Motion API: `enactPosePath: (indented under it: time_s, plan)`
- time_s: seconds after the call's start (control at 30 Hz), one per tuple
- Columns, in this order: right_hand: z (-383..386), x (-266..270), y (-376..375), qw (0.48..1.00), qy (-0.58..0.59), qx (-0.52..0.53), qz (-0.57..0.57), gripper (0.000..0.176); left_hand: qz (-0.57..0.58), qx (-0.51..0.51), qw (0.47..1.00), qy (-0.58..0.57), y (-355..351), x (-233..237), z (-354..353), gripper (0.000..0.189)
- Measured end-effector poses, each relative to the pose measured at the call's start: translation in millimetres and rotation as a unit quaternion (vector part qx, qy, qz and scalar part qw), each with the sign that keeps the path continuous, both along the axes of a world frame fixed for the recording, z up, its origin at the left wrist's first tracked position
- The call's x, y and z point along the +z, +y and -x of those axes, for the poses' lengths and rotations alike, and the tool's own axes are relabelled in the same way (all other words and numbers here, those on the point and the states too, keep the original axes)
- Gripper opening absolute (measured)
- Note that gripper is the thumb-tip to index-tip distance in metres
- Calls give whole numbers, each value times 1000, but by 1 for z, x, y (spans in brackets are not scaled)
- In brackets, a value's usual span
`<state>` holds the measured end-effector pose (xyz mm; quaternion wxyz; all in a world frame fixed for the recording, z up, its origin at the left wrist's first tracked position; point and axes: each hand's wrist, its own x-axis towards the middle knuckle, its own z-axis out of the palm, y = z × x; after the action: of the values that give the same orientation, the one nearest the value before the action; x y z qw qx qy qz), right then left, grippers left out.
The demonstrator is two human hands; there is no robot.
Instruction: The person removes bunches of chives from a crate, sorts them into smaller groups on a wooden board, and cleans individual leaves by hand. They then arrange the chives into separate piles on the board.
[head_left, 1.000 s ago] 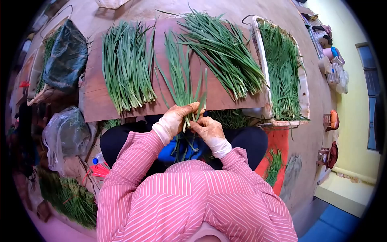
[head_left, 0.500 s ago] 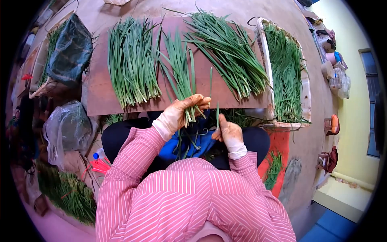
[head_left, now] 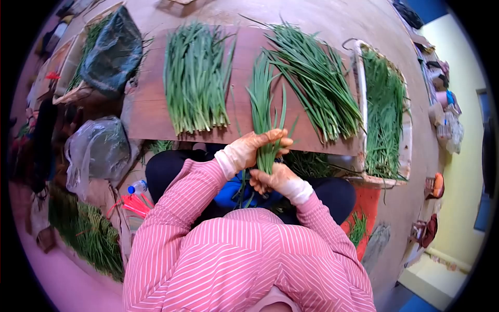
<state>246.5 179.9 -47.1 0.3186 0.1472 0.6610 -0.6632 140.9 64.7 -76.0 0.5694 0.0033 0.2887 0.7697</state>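
A small bunch of garlic chives (head_left: 263,109) stands upright in my left hand (head_left: 260,145), its leaves reaching up over the board and its pale ends pointing toward me. My left thumb and fingers are wrapped round it. Just below, my right hand (head_left: 275,179) is closed at the bunch's lower ends, its curled fingers partly hidden. Both hands look stained, with white cuffs at the wrists. On the brown board (head_left: 148,112) lie a wide pile of chives (head_left: 199,83) to the left and a slanting pile of chives (head_left: 319,83) to the right.
A white crate (head_left: 407,156) of chives stands right of the board. To the left are a dark plastic sheet (head_left: 114,57) over another crate, a clear plastic bag (head_left: 99,153), a bottle (head_left: 138,187) and red strips (head_left: 134,205). More chives (head_left: 93,239) lie lower left.
My right hand has moved up and left to the lower ends of the bunch; the separate stalk it held no longer shows there. The camera view has shifted, so the board sits further right.
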Motion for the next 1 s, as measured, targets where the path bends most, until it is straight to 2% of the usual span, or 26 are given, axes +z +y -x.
enactPosePath:
  time_s: [0.1,0.13,0.17,0.2,0.23,0.3,0.33,0.4,0.47,0.5,0.53,0.57,0.63,0.7,0.77,0.83,0.87,0.9,0.97,1.0]
  plan:
    - [-8,-17,1,998,-35,21,-48,30,-13,48,999,-12,-1,20,14,52]
    - [-6,-17,3,977,93,25,-193,32,-2,51,997,59,-1,31,17,48]
    - [-4,-19,5,918,216,24,-331,35,8,50,990,129,0,45,19,45]
    - [0,-26,9,955,216,-66,-190,39,43,47,988,141,0,62,19,34]
    - [11,-24,5,948,269,-159,-66,38,43,42,988,140,2,75,22,34]
    - [41,-6,11,947,293,-98,-82,50,38,20,913,405,8,94,36,26]
    - [53,-11,14,947,292,-104,-85,50,48,-8,901,431,11,102,42,21]
    - [76,-26,21,844,491,-67,-205,52,32,-32,858,511,12,102,59,22]
    - [92,-32,27,841,492,-81,-211,52,63,-38,822,564,9,93,71,26]
    - [97,-35,27,837,495,-90,-213,53,62,-40,822,565,11,84,76,26]
    - [101,-39,22,971,67,-221,-57,39,89,-47,834,543,13,75,81,32]
    - [101,-41,25,971,68,-223,-56,39,115,-53,844,520,15,65,87,40]
    - [94,-32,27,973,215,-81,2,26,123,-53,838,529,14,56,94,44]
    - [85,-16,25,979,182,-91,18,22,160,-1,893,420,14,67,94,50]
    - [81,-16,26,960,67,-144,230,24,168,-4,904,393,9,46,98,57]
    - [74,-19,29,955,26,-162,247,28,218,2,942,254,6,33,94,53]
    - [69,-19,31,947,-6,-176,269,28,206,7,967,151,5,27,85,52]
    - [64,-20,33,936,-39,-190,292,29,207,4,967,149,5,22,79,52]
    - [58,-25,31,931,-51,-211,293,31,181,-8,982,51,3,8,66,51]
    - [56,-26,31,940,-58,-203,268,32,210,6,977,25,4,22,54,46]
